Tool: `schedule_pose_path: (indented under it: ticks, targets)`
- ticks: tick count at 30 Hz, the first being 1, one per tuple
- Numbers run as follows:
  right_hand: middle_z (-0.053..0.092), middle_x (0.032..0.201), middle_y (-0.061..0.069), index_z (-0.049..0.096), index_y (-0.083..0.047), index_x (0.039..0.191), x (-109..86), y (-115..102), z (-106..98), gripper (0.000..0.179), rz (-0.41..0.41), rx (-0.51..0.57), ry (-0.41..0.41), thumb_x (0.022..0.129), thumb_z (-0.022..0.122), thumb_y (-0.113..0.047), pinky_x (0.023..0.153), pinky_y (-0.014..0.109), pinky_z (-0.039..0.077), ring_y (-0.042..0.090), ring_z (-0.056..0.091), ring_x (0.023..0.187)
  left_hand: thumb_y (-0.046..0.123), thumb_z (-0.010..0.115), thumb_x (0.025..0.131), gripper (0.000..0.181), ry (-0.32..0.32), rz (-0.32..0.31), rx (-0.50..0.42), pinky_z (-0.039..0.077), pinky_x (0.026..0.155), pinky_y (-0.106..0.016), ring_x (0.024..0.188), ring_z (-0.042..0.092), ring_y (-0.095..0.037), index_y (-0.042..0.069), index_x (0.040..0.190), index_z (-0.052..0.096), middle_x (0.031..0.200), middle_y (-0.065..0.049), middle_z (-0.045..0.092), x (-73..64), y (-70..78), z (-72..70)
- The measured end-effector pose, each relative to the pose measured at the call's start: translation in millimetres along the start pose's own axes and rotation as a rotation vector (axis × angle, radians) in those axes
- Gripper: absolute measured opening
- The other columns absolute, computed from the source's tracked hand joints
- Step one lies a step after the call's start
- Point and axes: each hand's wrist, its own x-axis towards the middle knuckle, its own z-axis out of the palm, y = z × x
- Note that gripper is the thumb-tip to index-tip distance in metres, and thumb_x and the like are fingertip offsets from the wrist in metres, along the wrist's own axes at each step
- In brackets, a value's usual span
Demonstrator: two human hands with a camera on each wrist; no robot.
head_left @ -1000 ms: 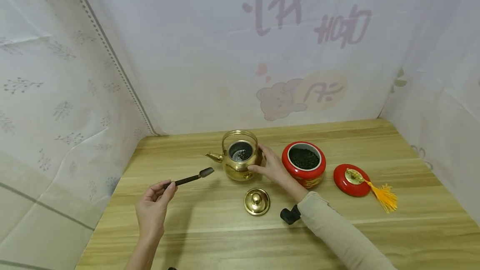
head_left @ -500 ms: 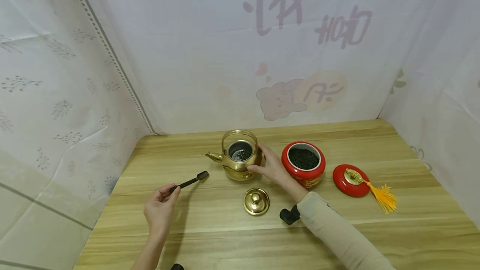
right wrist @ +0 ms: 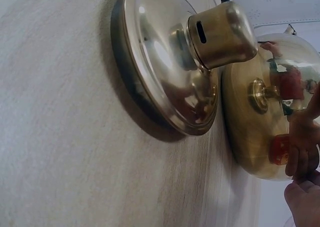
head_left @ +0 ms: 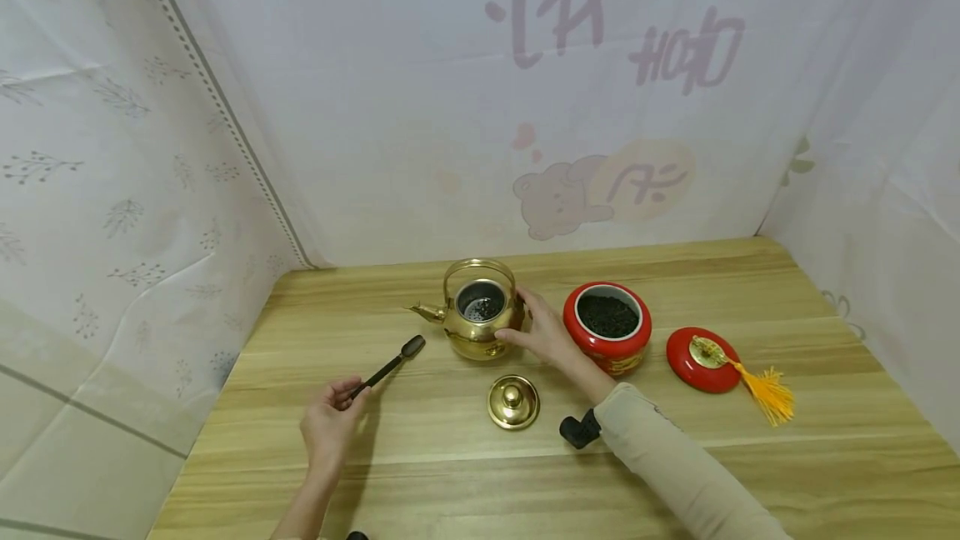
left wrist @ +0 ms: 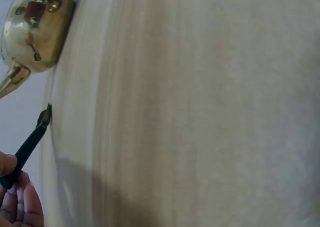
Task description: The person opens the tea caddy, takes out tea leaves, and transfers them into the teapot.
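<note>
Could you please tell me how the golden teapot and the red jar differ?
The golden teapot has a spout and an arched handle; the red jar shows neither. The golden teapot holds only a scatter of dark bits, while the red jar holds plenty of dark leaves. The right hand grips the golden teapot, while the red jar stands unheld. Both are glossy and uncovered.
</note>
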Motion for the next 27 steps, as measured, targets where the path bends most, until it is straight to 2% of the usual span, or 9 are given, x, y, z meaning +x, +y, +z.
schedule_pose_path:
  ticks: [6, 13, 20, 27]
  targets:
    - [0.041, 0.142, 0.022, 0.038, 0.001, 0.140, 1.2, 1.9, 0.5, 0.082, 0.002, 0.016, -0.008, 0.075, 0.080, -0.023, 0.103, 0.047, 0.041, 0.035, 0.040, 0.130, 0.005, 0.070, 0.082, 0.021, -0.082, 0.039, 0.136, 0.046, 0.056, -0.010, 0.069, 0.055, 0.001, -0.004, 0.101, 0.065, 0.095, -0.019, 0.069, -2.5, -7.4, 3.8]
    - [0.040, 0.143, 0.022, 0.037, 0.001, 0.141, 1.7, 3.0, 0.4, 0.082, 0.004, 0.022, -0.009, 0.075, 0.080, -0.024, 0.103, 0.048, 0.041, 0.036, 0.039, 0.131, 0.003, 0.070, 0.081, 0.025, -0.176, 0.075, 0.211, 0.047, 0.061, -0.015, 0.077, 0.060, -0.015, -0.003, 0.104, 0.062, 0.096, -0.017, 0.068, -6.3, -10.2, 7.3]
    - [0.041, 0.143, 0.023, 0.038, 0.001, 0.141, 1.2, 1.5, 0.2, 0.082, 0.005, 0.032, -0.010, 0.075, 0.081, -0.023, 0.103, 0.048, 0.041, 0.035, 0.040, 0.131, 0.002, 0.072, 0.078, 0.027, -0.178, 0.114, 0.250, 0.047, 0.061, -0.017, 0.076, 0.062, -0.018, -0.003, 0.103, 0.062, 0.093, -0.016, 0.069, -8.3, -9.5, 9.9]
    - [0.039, 0.144, 0.023, 0.036, 0.002, 0.141, 1.4, 2.6, 0.4, 0.082, 0.005, 0.039, -0.017, 0.076, 0.079, -0.023, 0.104, 0.047, 0.040, 0.036, 0.039, 0.132, 0.006, 0.073, 0.077, 0.028, -0.184, 0.126, 0.295, 0.046, 0.061, -0.022, 0.074, 0.062, -0.017, -0.002, 0.102, 0.062, 0.090, -0.013, 0.069, -8.0, -9.4, 11.8]
